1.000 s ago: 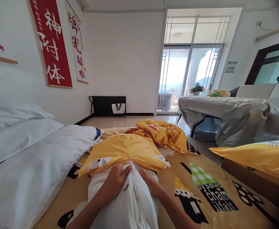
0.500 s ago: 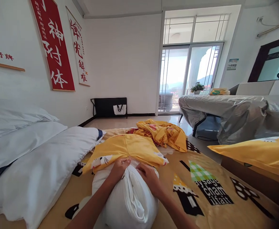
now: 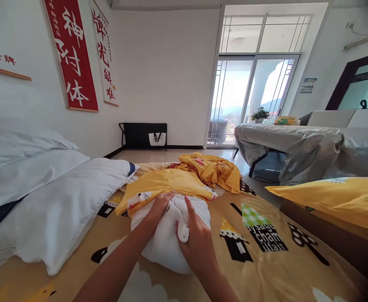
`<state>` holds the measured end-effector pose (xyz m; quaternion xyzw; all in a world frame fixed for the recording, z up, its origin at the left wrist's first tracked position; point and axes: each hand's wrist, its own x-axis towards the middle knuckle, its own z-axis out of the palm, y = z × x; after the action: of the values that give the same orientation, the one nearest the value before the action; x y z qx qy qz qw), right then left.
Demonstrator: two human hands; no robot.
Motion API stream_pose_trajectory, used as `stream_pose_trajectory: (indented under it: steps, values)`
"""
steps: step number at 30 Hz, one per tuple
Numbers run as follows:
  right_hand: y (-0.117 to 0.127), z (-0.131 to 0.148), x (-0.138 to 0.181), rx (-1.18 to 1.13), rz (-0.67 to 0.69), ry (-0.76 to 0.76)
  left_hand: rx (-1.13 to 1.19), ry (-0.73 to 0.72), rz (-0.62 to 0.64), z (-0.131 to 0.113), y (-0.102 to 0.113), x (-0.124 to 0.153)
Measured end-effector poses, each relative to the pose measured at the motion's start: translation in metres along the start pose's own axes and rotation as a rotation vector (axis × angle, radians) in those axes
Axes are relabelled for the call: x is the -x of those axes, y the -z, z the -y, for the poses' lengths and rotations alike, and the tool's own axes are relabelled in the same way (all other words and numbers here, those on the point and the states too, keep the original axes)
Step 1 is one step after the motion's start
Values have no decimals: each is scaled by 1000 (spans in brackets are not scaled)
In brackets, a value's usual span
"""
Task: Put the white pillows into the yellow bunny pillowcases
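Observation:
A folded white pillow (image 3: 168, 249) lies in front of me on the patterned bedspread. Its far end meets a yellow pillowcase (image 3: 171, 180) with cat faces along the hem; how much of it lies inside the case is hidden. My left hand (image 3: 162, 203) is closed on the pillow's far left part, close to the hem. Around the right side of the white fold, my right hand (image 3: 196, 235) is wrapped, index finger pointing toward the case and thumb on the near side of the fold.
White pillows (image 3: 58, 209) are stacked on the left. Beyond the case is a crumpled yellow cloth (image 3: 215, 172). Another yellow pillow (image 3: 335, 201) rests at right on a brown surface. A table draped in plastic (image 3: 291, 134) stands farther back, near the glass doors (image 3: 234, 96).
My right hand has come nearer and now grips the white fold from its right side. The pillow's near end has drawn away from me toward the case. The view has tilted slightly.

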<state>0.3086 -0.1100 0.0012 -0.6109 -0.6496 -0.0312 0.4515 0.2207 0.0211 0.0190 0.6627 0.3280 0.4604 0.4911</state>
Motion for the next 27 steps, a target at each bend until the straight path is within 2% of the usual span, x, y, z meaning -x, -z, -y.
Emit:
stream_pose_trajectory:
  steps: [4,8,11,13,15,17,19,23,27]
  values:
    - [5,-12,-1,85,185,52,-177,-82,-43,-5,10,6]
    - [9,-30,9,52,245,98,-339,-260,-106,-16,41,11]
    - [8,-35,20,31,262,154,-671,-378,83,-12,66,11]
    - [6,-33,26,16,267,209,-946,-420,208,-1,74,10]
    - [6,-30,30,18,256,266,-1176,-465,156,10,74,9]
    - [8,-27,31,43,228,324,-1328,-492,1,19,70,7]
    - [11,-26,30,66,202,387,-1406,-495,-102,23,65,3]
    - [19,-26,15,80,218,446,-1402,-433,-51,27,58,-1]
    - [22,-15,-25,93,285,432,-1308,-289,-23,43,56,-4]
